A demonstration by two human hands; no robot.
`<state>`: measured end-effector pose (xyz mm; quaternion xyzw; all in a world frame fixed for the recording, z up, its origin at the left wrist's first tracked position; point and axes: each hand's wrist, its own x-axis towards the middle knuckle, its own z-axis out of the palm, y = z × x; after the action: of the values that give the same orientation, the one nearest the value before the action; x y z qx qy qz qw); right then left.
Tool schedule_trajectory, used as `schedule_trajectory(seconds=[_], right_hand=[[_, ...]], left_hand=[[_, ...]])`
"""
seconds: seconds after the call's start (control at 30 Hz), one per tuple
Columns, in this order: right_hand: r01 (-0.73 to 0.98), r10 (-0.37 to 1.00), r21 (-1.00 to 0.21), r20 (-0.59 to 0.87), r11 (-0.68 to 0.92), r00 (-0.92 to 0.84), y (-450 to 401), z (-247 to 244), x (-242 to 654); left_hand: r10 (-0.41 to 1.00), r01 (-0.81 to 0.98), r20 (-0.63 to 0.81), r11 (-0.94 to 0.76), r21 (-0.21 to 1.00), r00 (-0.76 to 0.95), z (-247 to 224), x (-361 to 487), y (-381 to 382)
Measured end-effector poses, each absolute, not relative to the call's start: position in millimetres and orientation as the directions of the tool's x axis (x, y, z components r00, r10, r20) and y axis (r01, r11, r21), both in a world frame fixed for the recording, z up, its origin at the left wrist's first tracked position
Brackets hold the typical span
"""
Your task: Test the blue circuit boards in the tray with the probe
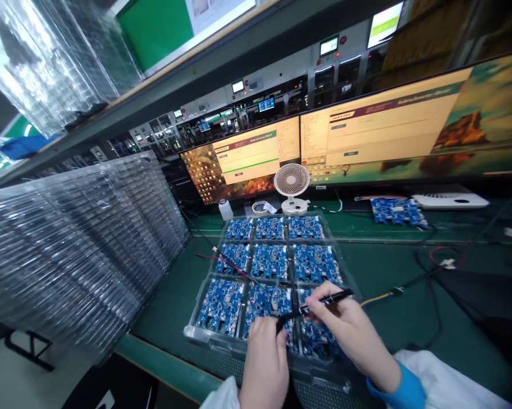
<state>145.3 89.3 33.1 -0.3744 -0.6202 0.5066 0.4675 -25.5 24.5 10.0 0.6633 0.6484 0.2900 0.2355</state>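
A clear plastic tray point(192, 331) holds several blue circuit boards point(270, 261) in rows of compartments. My right hand point(345, 318) pinches a black marker pen point(326, 300) slantwise over the front row. My left hand point(265, 355) is closed at the tray's front edge, over the front middle board point(266, 300). The pen's dark lower end reaches the left thumb and fingers. What the left fingertips hold is hidden. A thin red and black cable point(234, 266) lies across the boards.
Stacked clear trays point(80, 244) stand at the left. Behind the tray are a small white fan point(292, 180), a white bottle point(225, 209), a tape roll point(259, 208) and two monitors point(379, 130). Another blue board point(398, 212) and loose cables point(435, 278) lie right.
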Motion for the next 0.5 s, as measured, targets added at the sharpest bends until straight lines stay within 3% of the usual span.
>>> schedule_trajectory(seconds=[0.2, 0.37, 0.43, 0.5], right_hand=[[-0.083, 0.856, -0.987, 0.163, 0.14, -0.491, 66.9, 37.9, 155.9], [-0.11, 0.807, -0.97, 0.241, 0.217, -0.538, 49.9, 46.0, 173.1], [-0.029, 0.819, -0.952, 0.277, 0.304, -0.502, 50.8, 44.8, 184.6], [0.116, 0.854, -0.914, 0.311, 0.389, -0.416, 54.5, 36.5, 203.5]], left_hand=[[0.962, 0.642, 0.009, -0.189, 0.743, 0.273, 15.8, -29.0, 8.1], [0.898, 0.482, -0.03, -0.206, 0.852, 0.438, 35.4, -19.9, 0.0], [0.902, 0.482, -0.008, -0.224, 0.847, 0.433, 47.2, -15.4, 8.0], [0.951, 0.548, 0.063, -0.227, 0.805, 0.301, 51.2, -18.4, 24.3]])
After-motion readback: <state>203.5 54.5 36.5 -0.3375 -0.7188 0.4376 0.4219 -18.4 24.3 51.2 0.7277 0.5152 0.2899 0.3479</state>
